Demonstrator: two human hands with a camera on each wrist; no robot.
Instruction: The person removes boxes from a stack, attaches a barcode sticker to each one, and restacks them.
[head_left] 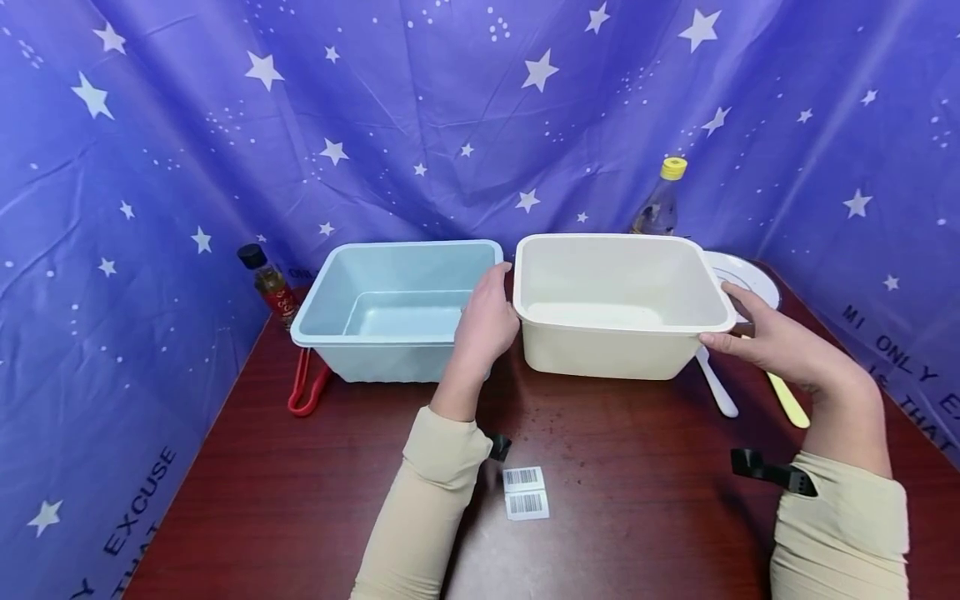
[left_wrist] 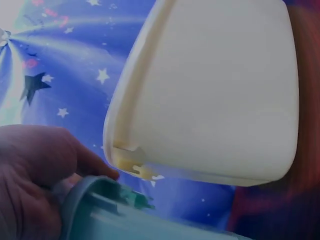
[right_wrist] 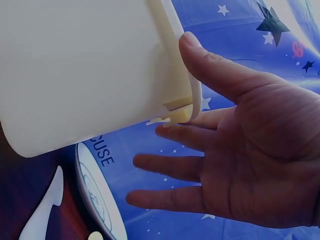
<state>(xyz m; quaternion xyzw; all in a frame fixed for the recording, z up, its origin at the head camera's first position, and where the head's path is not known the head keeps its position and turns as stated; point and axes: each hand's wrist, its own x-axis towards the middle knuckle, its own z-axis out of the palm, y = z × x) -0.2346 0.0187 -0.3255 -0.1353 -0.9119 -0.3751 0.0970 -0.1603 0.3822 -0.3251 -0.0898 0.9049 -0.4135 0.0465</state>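
Observation:
A light blue plastic bin point(head_left: 390, 362) and a cream-white plastic bin point(head_left: 600, 354) stand side by side at the back of the table, a narrow gap between them. My left hand point(head_left: 487, 321) grips the blue bin's right rim; in the left wrist view its fingers wrap over the rim point(left_wrist: 75, 200). At the white bin's right end is my right hand point(head_left: 780, 342), its thumb against the rim. Seen from the right wrist, the fingers point(right_wrist: 170, 167) of that hand stretch out straight past the bin's corner. Both bins look empty inside.
Red-handled tongs point(head_left: 303, 400) and a dark-capped bottle point(head_left: 270, 287) are left of the blue bin. A yellow-capped bottle point(head_left: 660, 200) stands behind the white bin. To the right lie a plate point(head_left: 753, 279), a white utensil point(head_left: 716, 387) and a yellow handle point(head_left: 787, 400). Barcode labels point(head_left: 525, 493) lie in front.

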